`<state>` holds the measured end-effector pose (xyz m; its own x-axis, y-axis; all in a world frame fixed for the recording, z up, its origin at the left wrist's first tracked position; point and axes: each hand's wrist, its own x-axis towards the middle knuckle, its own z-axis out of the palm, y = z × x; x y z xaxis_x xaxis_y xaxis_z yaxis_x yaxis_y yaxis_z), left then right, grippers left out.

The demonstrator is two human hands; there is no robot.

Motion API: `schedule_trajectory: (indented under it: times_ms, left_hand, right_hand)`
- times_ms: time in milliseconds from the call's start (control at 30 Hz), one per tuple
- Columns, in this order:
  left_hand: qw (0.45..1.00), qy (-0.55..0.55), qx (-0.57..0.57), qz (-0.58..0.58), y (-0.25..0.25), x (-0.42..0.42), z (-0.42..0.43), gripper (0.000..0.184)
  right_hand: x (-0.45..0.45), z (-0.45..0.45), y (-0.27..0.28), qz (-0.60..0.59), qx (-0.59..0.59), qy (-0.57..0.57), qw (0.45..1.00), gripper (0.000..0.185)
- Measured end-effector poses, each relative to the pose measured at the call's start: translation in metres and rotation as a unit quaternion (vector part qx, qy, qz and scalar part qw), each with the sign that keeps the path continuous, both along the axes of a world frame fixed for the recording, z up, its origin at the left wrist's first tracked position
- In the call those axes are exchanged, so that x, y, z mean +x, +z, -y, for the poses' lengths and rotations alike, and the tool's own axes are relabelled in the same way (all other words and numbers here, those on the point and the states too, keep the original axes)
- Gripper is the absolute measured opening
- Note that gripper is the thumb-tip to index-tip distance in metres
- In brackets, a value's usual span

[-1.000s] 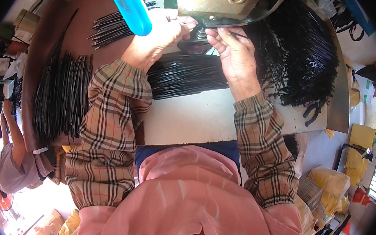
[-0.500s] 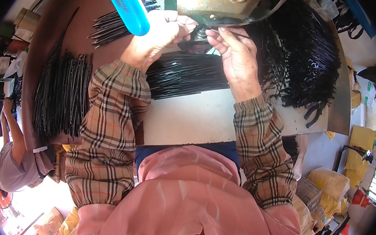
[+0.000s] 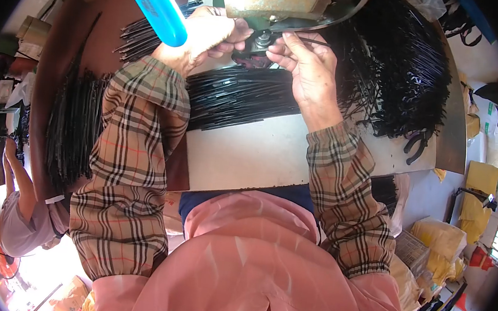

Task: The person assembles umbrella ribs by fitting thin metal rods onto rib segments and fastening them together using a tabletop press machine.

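A rusty metal machine (image 3: 270, 0) stands at the top centre, with a small round metal fitting (image 3: 263, 40) under its edge. Just left of the fitting is my left hand (image 3: 212, 35), its thumb and forefinger pinched; anything between them is too small to see. My right hand (image 3: 311, 65), right of the fitting, pinches a thin black strip (image 3: 317, 41) that points toward the large black heap. Below both hands lies a bundle of black strips (image 3: 242, 98) on the pale board (image 3: 249, 155). A blue elongated object (image 3: 154, 5) partly covers the view above my left hand.
More black strips (image 3: 74, 130) lie at the left of the brown table (image 3: 102, 33), others (image 3: 140, 37) behind my left wrist. A large black heap (image 3: 413, 69) and pliers (image 3: 419, 147) are at the right. Another person (image 3: 20, 223) is at the far left.
My left hand has moved left, away from the fitting. My right hand stays beside the fitting, still pinching the strip, shifted slightly left. The blue object appears farther left.
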<state>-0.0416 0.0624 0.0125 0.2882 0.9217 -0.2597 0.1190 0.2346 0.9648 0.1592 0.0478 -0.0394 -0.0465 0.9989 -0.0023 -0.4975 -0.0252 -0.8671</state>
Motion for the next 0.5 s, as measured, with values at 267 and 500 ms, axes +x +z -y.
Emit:
schedule_trajectory:
  times_ms: [267,500]
  left_hand:
    - [0.986,0.089,0.072,-0.118,0.004,0.012,0.003,0.017]
    - [0.996,0.081,0.044,-0.010,0.029,0.006,0.091,0.021]
  right_hand:
    - [-0.004,0.008,0.001,-0.090,-0.012,-0.019,0.996,0.019]
    - [0.034,0.082,0.038,-0.098,-0.076,0.089,0.988,0.015]
